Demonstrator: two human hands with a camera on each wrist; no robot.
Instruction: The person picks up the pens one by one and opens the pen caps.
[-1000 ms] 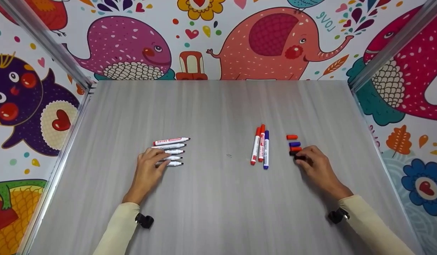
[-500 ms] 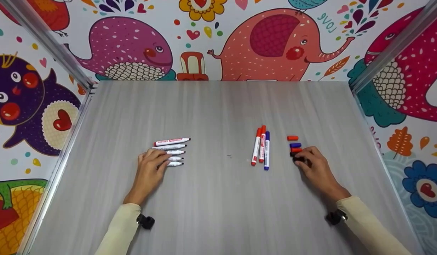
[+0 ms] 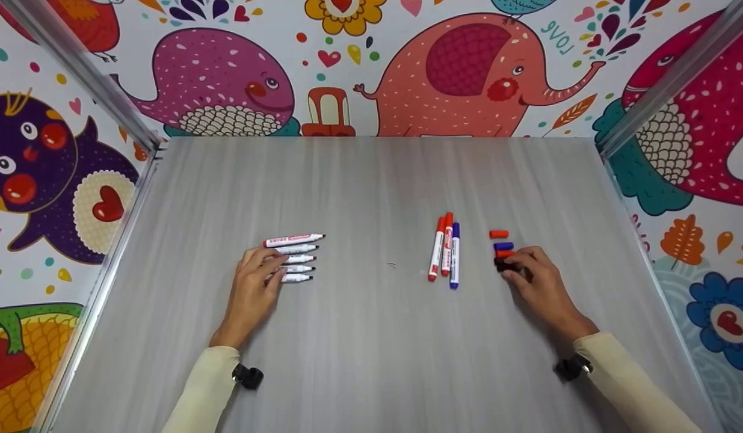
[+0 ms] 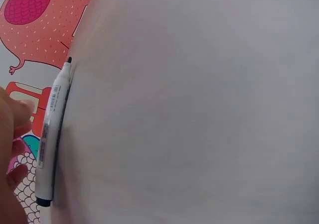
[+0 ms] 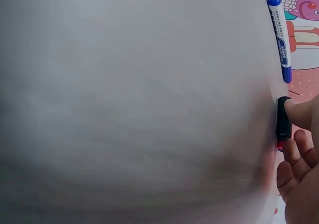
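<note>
My left hand [image 3: 251,294] rests over a row of several uncapped white markers [image 3: 299,259] on the left of the table, their dark tips pointing right. Its fingers and thumb are loosely bent and hide the markers' rear ends. In the left wrist view one marker [image 4: 51,129] with a black tip lies beside the thumb. At the right, my right hand [image 3: 542,294] pinches a black cap [image 5: 283,119] between thumb and fingers, partly hidden by the fingers. Just beyond it lie a red cap [image 3: 505,254], a blue cap [image 3: 503,246] and an orange-red cap [image 3: 499,234].
Between the hands lie two red capped markers [image 3: 436,249] and a blue capped marker [image 3: 454,255], side by side. Small dark marks [image 3: 391,264] show on the grey table [image 3: 359,337]. Cartoon-printed walls [image 3: 347,66] bound the table at the back and sides.
Both hands stay almost in place. The left fingers have shifted slightly, and a little more of the nearer markers shows. The black cap at my right hand sits slightly closer to the cap row.
</note>
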